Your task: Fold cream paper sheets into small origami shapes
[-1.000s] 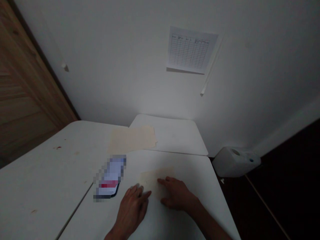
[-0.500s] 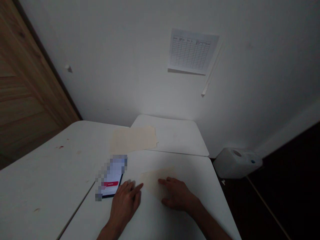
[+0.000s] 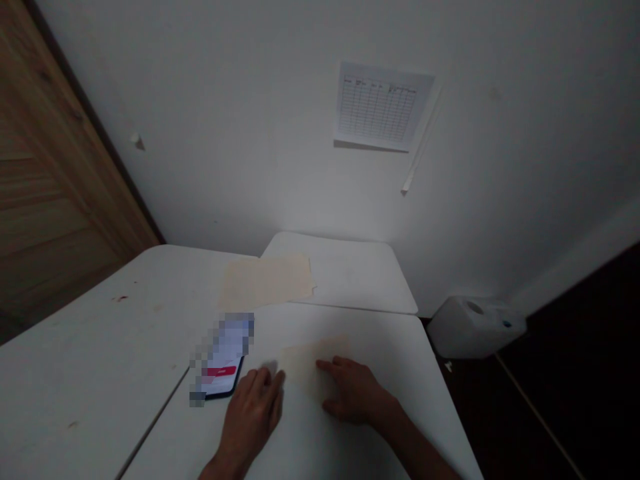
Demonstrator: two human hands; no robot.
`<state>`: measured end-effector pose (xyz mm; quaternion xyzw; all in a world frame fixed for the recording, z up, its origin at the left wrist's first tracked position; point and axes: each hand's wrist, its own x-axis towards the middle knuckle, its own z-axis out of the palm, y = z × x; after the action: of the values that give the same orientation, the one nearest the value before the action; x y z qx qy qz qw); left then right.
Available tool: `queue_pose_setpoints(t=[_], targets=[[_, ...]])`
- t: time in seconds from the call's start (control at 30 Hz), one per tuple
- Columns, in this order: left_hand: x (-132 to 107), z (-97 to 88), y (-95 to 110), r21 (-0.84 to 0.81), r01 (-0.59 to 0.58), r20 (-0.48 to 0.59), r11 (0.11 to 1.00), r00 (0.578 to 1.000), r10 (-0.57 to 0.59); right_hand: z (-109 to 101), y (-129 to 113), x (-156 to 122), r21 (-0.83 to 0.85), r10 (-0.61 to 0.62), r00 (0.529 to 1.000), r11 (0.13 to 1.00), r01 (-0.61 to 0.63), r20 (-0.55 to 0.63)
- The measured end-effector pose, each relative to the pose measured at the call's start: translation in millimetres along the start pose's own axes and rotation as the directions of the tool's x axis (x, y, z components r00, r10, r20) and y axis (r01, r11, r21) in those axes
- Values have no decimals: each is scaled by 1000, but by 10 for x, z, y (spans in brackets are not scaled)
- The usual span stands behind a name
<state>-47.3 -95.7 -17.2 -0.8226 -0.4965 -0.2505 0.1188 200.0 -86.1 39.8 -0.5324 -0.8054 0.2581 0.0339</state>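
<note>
A cream sheet of paper (image 3: 310, 363) lies on the white table (image 3: 100, 373) in front of me, with a slanted lower left edge. My right hand (image 3: 353, 393) rests flat on it, fingers stretched out. My left hand (image 3: 253, 413) lies palm down on the table just left of the paper, fingers together and extended, their tips near the paper's edge. A phone (image 3: 223, 363) with a lit screen lies to the left of my left hand.
A stack of cream paper sheets (image 3: 267, 281) lies farther back on the table. A second white tabletop (image 3: 345, 270) meets the wall. A printed chart (image 3: 380, 107) hangs on the wall. A white plastic container (image 3: 475, 327) sits on the dark floor at right. A wooden door (image 3: 45, 187) stands at left.
My left hand drew back to the left off the paper, and its fingers closed together. My right hand has stayed on the sheet.
</note>
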Motion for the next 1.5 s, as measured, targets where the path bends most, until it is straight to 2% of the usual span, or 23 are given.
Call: queue_pose_setpoints(t=[0.13,0.2,0.37,0.57,0.67,0.77,0.83,0.97,1.1,1.23,1.37,1.5], targets=[[2,36,153,-135,-190,9,972,981,193,-7,-9,-11,-1,-5,1000,1000,5,-1],[23,70,240,-182,-242,44,953,966,254,-17,-10,-18,-4,3,1000,1000,-3,4],[163,105,386,-246,-173,146,954,966,213,-13,-12,-27,0,6,1000,1000,-6,-9],[312,81,431,-253,-122,189,960,967,173,40,35,-72,47,5,997,999,-1,-73],[341,54,444,-274,-108,217,956,961,171,42,144,-137,97,57,980,995,-39,-188],[362,21,452,-293,-87,254,952,953,165,29,282,-210,167,145,927,982,-91,-347],[374,9,451,-299,-67,279,952,948,154,32,356,-253,230,195,898,967,-109,-395],[382,14,420,-311,-62,296,948,942,159,94,396,-303,417,286,869,903,-103,-405],[371,0,374,-321,-80,285,944,942,177,187,359,-292,659,405,853,746,-99,-330],[343,-29,376,-353,-115,231,928,951,206,264,372,-250,765,462,841,638,-93,-283],[332,-57,454,-394,-147,207,907,948,244,299,390,-238,800,464,841,597,-67,-276],[362,-58,533,-352,-114,235,929,950,205,294,363,-255,792,475,834,605,-78,-281]])
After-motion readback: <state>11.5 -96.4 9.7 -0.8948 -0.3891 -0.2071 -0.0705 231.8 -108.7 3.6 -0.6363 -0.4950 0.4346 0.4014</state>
